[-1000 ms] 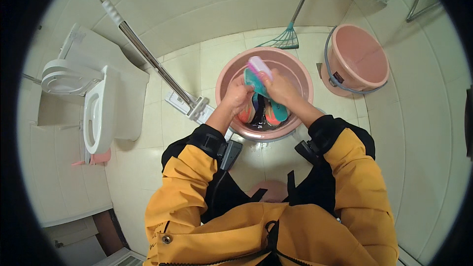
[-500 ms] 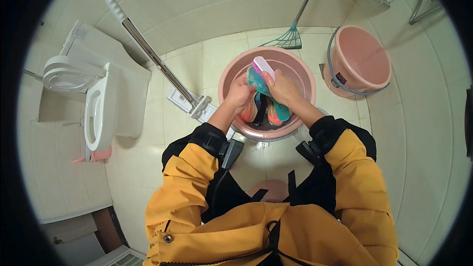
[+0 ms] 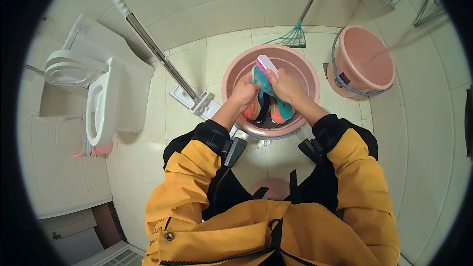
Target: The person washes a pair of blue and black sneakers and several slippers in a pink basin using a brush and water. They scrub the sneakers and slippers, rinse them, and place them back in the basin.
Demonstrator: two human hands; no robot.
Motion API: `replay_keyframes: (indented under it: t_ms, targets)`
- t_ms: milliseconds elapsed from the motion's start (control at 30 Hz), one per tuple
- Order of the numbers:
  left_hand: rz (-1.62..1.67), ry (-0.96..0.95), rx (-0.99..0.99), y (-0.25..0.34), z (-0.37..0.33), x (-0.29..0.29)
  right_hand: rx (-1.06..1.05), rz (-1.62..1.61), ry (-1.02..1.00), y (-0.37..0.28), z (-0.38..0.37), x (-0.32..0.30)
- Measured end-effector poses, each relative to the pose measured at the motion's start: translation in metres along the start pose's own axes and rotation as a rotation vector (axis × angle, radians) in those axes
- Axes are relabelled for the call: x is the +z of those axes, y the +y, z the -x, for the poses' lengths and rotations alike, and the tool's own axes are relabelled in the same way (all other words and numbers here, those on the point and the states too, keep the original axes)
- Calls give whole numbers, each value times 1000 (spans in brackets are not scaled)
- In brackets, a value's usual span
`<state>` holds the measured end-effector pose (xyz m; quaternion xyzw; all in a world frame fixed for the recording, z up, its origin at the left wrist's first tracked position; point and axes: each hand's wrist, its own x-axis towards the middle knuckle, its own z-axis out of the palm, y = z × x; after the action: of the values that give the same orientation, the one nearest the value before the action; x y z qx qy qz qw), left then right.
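Note:
Over the pink basin (image 3: 227, 81), my left hand (image 3: 243, 93) is closed around a teal insole (image 3: 261, 81), its fingers partly hidden. My right hand (image 3: 287, 88) grips a scrubbing brush (image 3: 267, 63) with a pale lilac back and pink bristles. Those bristles press against the insole's upper part. Below my hands, orange-and-dark shoes (image 3: 253, 110) sit in the basin, partly covered by my hands. A second teal piece (image 3: 285, 109), which looks like another insole, lies beside them under my right wrist. Dark liquid shows at the basin's bottom.
A pink bucket (image 3: 367, 59) with a grey handle stands right of the basin. Behind it leans a green rake-shaped broom (image 3: 294, 37). To the left are a flat mop (image 3: 189, 99) and a white toilet (image 3: 116, 88). Between my feet is a pink round object (image 3: 271, 188), perhaps a stool.
The whole view has shifted slightly, so the scene sits a little farther right. Both hands keep their holds, and the brush stays against the insole with only a slight movement.

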<state>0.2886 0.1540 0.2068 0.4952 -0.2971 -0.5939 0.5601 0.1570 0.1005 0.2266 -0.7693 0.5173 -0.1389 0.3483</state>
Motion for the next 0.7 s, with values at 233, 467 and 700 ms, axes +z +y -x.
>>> replay_keyframes:
  t_ms: [233, 467, 700]
  targets:
    - [-4, 10, -6, 1, -2, 1, -4, 11, 12, 5, -4, -2]
    - [-34, 7, 6, 0, -3, 1, -61, 1, -71, 10, 0, 5]
    - [29, -56, -8, 1, -3, 0, -92, 37, -119, 7, 2, 0]
